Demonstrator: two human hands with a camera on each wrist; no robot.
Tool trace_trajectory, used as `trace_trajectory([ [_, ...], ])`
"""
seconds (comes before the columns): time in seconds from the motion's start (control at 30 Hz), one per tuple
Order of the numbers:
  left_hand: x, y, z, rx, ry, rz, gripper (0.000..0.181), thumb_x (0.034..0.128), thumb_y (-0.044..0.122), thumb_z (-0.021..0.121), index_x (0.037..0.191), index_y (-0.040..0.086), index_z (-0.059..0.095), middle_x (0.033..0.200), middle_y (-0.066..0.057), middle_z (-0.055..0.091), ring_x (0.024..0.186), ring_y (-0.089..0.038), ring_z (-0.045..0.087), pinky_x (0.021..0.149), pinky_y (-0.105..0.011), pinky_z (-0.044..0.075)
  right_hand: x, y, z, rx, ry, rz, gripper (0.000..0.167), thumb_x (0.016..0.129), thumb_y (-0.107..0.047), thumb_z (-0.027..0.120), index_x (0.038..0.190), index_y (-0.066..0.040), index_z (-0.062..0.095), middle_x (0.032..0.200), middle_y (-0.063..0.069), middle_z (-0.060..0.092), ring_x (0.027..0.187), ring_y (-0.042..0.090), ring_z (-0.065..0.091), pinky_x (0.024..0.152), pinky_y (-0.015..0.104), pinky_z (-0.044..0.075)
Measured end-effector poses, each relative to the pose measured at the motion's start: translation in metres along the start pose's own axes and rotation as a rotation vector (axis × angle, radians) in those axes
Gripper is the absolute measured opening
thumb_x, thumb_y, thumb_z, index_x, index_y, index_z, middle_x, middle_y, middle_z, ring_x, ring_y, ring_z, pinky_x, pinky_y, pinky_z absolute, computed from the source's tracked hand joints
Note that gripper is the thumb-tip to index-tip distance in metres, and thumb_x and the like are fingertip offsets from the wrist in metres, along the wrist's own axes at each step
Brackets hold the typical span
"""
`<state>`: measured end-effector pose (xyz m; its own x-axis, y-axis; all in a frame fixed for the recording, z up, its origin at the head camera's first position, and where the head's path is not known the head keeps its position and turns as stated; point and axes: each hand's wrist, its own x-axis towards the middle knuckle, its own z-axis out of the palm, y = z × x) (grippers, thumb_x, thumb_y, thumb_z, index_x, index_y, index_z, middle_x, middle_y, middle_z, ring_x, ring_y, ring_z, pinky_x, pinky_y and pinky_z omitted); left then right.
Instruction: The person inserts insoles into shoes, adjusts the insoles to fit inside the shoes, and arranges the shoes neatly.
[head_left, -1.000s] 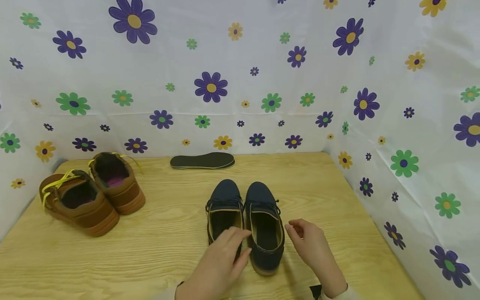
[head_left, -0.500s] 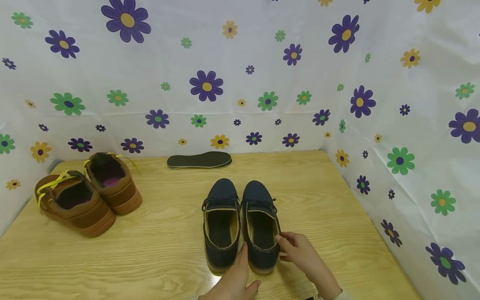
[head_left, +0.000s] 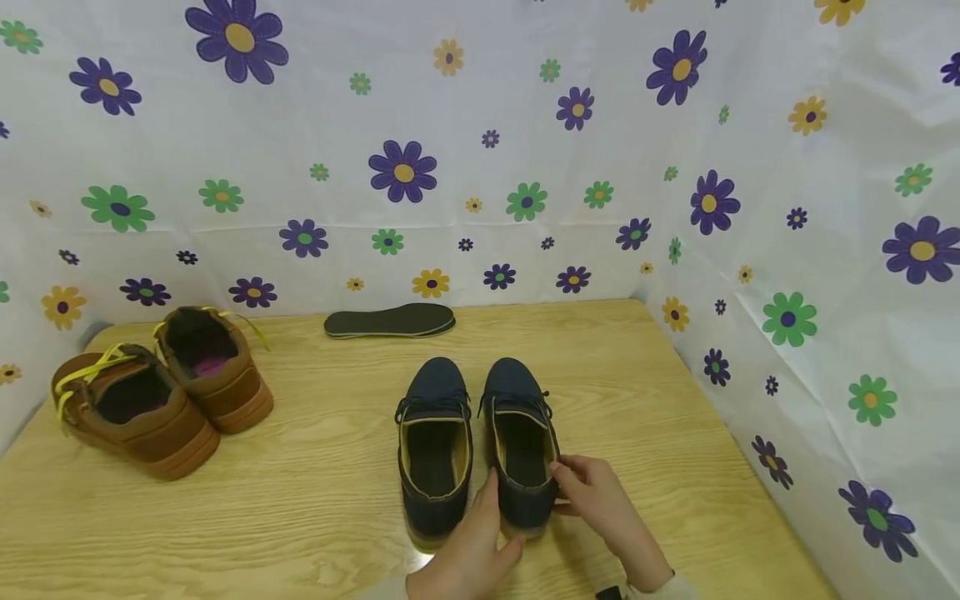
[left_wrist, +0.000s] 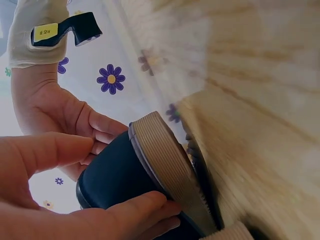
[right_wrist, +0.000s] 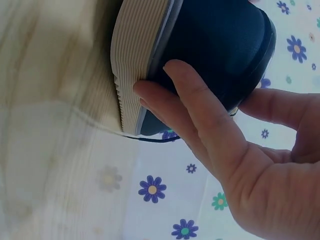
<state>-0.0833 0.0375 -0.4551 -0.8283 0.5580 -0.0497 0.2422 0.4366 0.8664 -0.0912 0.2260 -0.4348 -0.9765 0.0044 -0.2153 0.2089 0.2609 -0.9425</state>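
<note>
Wood-grain desk (head_left: 315, 475) fills the lower frame. Low at centre, the left hand (head_left: 468, 546) rests straight fingers against a navy shoe (head_left: 522, 450); the right hand (head_left: 603, 504) pinches its right side. A second navy shoe (head_left: 435, 454) stands just left of it. Farther off, brown shoes (head_left: 219, 379) sit at left, dark insoles (head_left: 390, 320) lie near centre, and flowered cloth (head_left: 450, 108) hangs behind.

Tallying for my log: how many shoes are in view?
4: brown yellow-laced shoe far left, brown mate beside it; navy dark-laced shoe near centre, navy mate between left hand and right hand.
</note>
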Motion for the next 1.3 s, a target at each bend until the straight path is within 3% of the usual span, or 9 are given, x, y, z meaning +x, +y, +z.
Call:
trace_trajectory([
  [0.2, 0.016, 0.004, 0.007, 0.007, 0.056, 0.071, 0.082, 0.0867, 0.006, 0.067, 0.144, -0.017, 0.013, 0.145, -0.036, 0.026, 0.135, -0.043, 0.031, 0.105, -0.056, 0.032, 0.009, -0.001, -0.011, -0.021, 0.059, 0.026, 0.038, 0.098, -0.007, 0.047, 0.122, 0.023, 0.050, 0.110, 0.034, 0.061, 0.094, 0.041, 0.066, 0.072, 0.046, 0.056],
  [0.3, 0.025, 0.006, 0.012, -0.018, 0.057, 0.074, 0.080, 0.0878, 0.005, 0.065, 0.145, -0.017, 0.012, 0.147, -0.035, 0.025, 0.136, -0.041, 0.029, 0.106, -0.054, 0.031, 0.014, -0.001, -0.018, -0.030, 0.088, 0.038, 0.036, 0.098, -0.007, 0.047, 0.121, 0.021, 0.052, 0.109, 0.032, 0.062, 0.093, 0.040, 0.066, 0.072, 0.045, 0.056],
  [0.57, 0.053, 0.019, 0.018, -0.070, 0.015, -0.025, 0.081, 0.0902, 0.008, 0.063, 0.143, -0.020, 0.008, 0.146, -0.040, 0.021, 0.136, -0.044, 0.029, 0.106, -0.052, 0.032, 0.028, 0.001, -0.039, -0.069, 0.100, 0.046, 0.034, 0.098, -0.007, 0.046, 0.117, 0.020, 0.054, 0.105, 0.028, 0.062, 0.089, 0.037, 0.067, 0.071, 0.043, 0.057],
  [0.7, 0.068, 0.027, 0.024, -0.077, 0.022, -0.060, 0.082, 0.0908, 0.009, 0.063, 0.144, -0.020, 0.007, 0.146, -0.040, 0.020, 0.136, -0.044, 0.029, 0.106, -0.051, 0.033, 0.036, 0.002, -0.053, -0.080, 0.089, 0.062, 0.035, 0.099, -0.008, 0.044, 0.117, 0.021, 0.053, 0.105, 0.028, 0.061, 0.090, 0.037, 0.067, 0.072, 0.041, 0.057],
  [0.97, 0.096, 0.040, 0.041, -0.056, 0.048, -0.069, 0.082, 0.0886, 0.007, 0.063, 0.142, -0.021, 0.008, 0.145, -0.040, 0.022, 0.130, -0.043, 0.039, 0.102, -0.047, 0.039, 0.049, 0.005, -0.081, -0.055, 0.069, 0.095, 0.038, 0.099, -0.008, 0.040, 0.116, 0.025, 0.050, 0.102, 0.026, 0.059, 0.086, 0.028, 0.068, 0.073, 0.041, 0.057],
  [1.13, 0.109, 0.045, 0.046, -0.068, 0.034, -0.115, 0.082, 0.0904, 0.009, 0.063, 0.144, -0.018, 0.007, 0.147, -0.037, 0.020, 0.131, -0.041, 0.038, 0.103, -0.046, 0.039, 0.054, 0.004, -0.091, -0.062, 0.065, 0.105, 0.039, 0.099, -0.009, 0.040, 0.116, 0.026, 0.049, 0.099, 0.022, 0.059, 0.085, 0.027, 0.068, 0.074, 0.040, 0.057],
  [1.3, 0.114, 0.043, 0.051, -0.054, 0.025, -0.137, 0.082, 0.0913, 0.010, 0.062, 0.145, -0.017, 0.007, 0.147, -0.037, 0.021, 0.128, -0.041, 0.042, 0.100, -0.045, 0.042, 0.057, 0.006, -0.093, -0.074, 0.065, 0.120, 0.040, 0.100, -0.009, 0.039, 0.117, 0.026, 0.047, 0.105, 0.028, 0.058, 0.089, 0.029, 0.068, 0.077, 0.041, 0.056],
])
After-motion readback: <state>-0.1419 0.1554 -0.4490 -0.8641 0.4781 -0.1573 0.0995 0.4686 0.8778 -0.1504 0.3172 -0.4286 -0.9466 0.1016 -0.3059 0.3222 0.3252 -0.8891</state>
